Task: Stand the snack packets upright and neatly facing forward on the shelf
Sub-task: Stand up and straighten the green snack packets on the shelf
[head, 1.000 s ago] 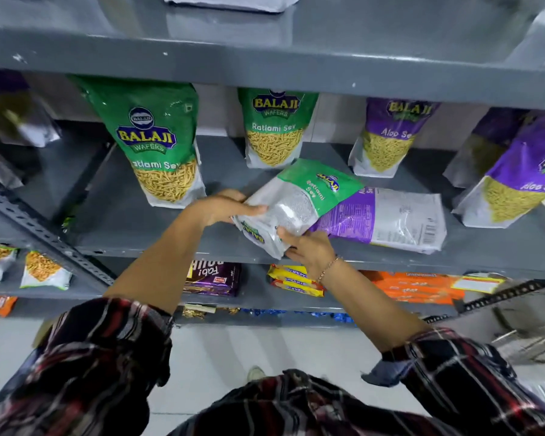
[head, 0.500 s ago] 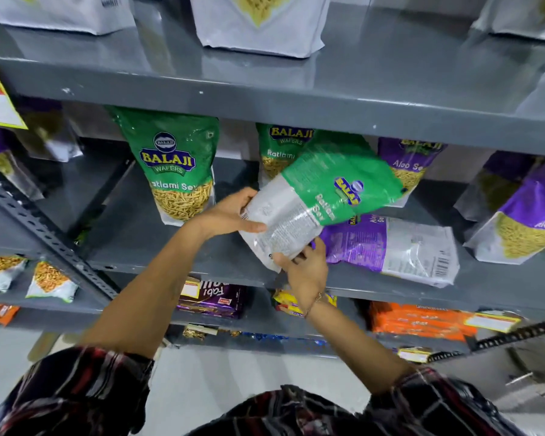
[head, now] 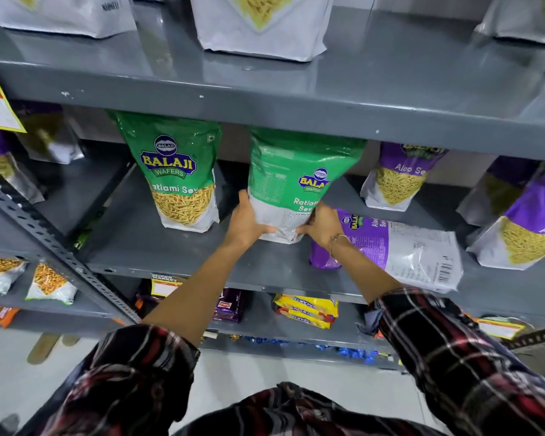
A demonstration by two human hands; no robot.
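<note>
**Green packet held upright between both hands**

While both arms reach in from below, the left hand (head: pixel 244 220) and the right hand (head: pixel 323 226) clasp the lower corners of a green snack packet (head: pixel 291 184), one hand on each side, fingers wrapped onto its white bottom part. The packet stands upright on the grey shelf (head: pixel 177 247), its base touching the shelf surface between the two hands, its top reaching up under the edge of the shelf above (head: pixel 296 111). The side turned to the camera carries small print and a logo set off to the right; whether this is the front or the back I cannot tell for sure.

Just left of the left hand stands another green packet (head: pixel 178 171), upright, its label facing forward. Just right of the right hand, and partly under the wrist with its bracelet (head: pixel 337 240), a purple packet (head: pixel 400 250) lies flat on the same shelf, its barcode end pointing right. Beyond the right hand, farther back, a purple packet (head: pixel 397 180) stands upright, and far to the right another purple one (head: pixel 529 228) leans.

Both forearms are bare, with checked sleeves (head: pixel 453 357) pushed up.
</note>
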